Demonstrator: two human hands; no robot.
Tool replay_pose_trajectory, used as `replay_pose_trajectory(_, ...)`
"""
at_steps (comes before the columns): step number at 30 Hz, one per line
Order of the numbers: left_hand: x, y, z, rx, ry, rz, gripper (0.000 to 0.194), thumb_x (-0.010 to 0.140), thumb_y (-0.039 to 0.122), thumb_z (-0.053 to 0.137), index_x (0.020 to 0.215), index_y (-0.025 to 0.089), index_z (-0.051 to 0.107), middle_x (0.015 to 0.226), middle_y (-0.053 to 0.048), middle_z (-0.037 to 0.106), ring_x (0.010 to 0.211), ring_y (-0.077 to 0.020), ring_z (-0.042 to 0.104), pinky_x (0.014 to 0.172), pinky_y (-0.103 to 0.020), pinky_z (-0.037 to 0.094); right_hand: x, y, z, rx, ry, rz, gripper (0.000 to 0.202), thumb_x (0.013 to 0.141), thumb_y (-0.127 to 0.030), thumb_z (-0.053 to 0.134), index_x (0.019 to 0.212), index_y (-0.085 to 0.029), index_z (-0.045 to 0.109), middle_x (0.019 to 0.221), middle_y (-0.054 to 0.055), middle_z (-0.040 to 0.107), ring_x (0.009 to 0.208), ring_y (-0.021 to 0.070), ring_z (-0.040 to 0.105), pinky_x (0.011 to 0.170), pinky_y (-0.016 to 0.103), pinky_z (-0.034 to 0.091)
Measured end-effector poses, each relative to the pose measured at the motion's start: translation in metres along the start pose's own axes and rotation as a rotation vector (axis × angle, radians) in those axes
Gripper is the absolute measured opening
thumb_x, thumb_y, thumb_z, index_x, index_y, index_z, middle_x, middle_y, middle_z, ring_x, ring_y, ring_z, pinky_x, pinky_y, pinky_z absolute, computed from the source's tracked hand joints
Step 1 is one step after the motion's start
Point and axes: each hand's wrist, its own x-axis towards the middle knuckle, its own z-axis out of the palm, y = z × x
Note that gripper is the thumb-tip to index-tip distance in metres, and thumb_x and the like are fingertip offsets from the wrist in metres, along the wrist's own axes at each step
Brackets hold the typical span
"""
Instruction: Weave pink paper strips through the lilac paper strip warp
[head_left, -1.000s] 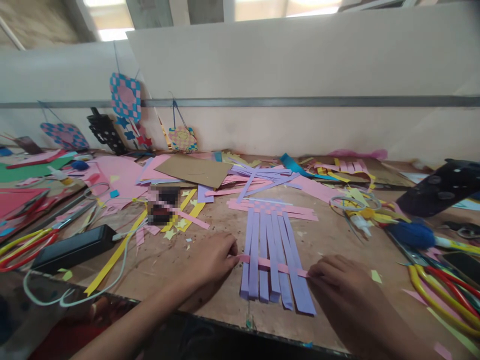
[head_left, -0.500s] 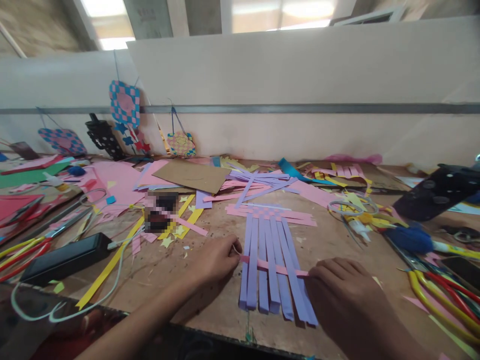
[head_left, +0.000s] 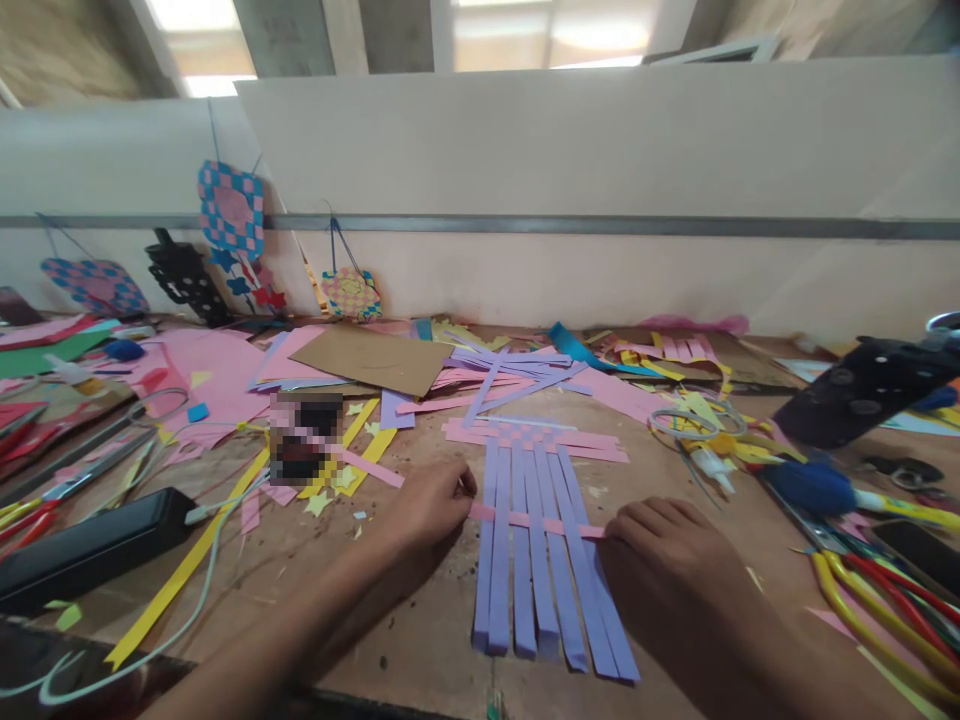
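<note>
Several purple paper strips (head_left: pixel 499 560) hang down side by side from a woven pink and purple band (head_left: pixel 525 437) on the table. A pink strip (head_left: pixel 519 519) crosses them, over some and under others, a gap below the band. My left hand (head_left: pixel 442 500) is closed on the strip's left end, just left of the purple strips. Its right end is in my closed right hand (head_left: pixel 649 540), beside the rightmost purple strips. The fingertips of my right hand are partly hidden.
Behind lie brown card (head_left: pixel 371 360) and loose purple strips (head_left: pixel 517 358). At left are a black power block (head_left: pixel 97 545), a white cable (head_left: pixel 214 560) and scissors. On the right are a black tumbler (head_left: pixel 862 390), blue yarn (head_left: pixel 812 487) and yellow-handled scissors (head_left: pixel 840 590).
Both hands and the pink strip between them have moved slightly up toward the woven band. The camera view has also shifted a little.
</note>
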Motion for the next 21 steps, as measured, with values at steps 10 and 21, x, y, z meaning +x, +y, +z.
replay_pose_trajectory(10,0.025,0.0,-0.003,0.063,-0.011,-0.061,0.021,0.085,0.013,0.06,0.098,0.024,0.073,0.097,-0.004,0.078,0.093,-0.0256,0.07,0.072,-0.031,0.043,0.014,0.022,0.016,0.002,0.03,-0.032,0.021,0.093,-0.016,0.057,0.074,-0.024,0.058,0.072,0.002,0.059,0.071,0.022,0.052,0.077,0.039,0.034)
replay_pose_trajectory(21,0.039,0.0,-0.012,0.07,0.013,-0.027,0.024,0.085,0.01,0.057,0.098,0.024,0.071,0.096,-0.002,0.078,0.091,-0.0232,0.07,0.068,-0.029,0.04,0.032,0.026,0.019,-0.039,0.01,0.008,0.021,0.091,-0.014,0.055,0.073,-0.024,0.058,0.073,0.004,0.062,0.076,0.0226,0.056,0.08,0.04,0.035)
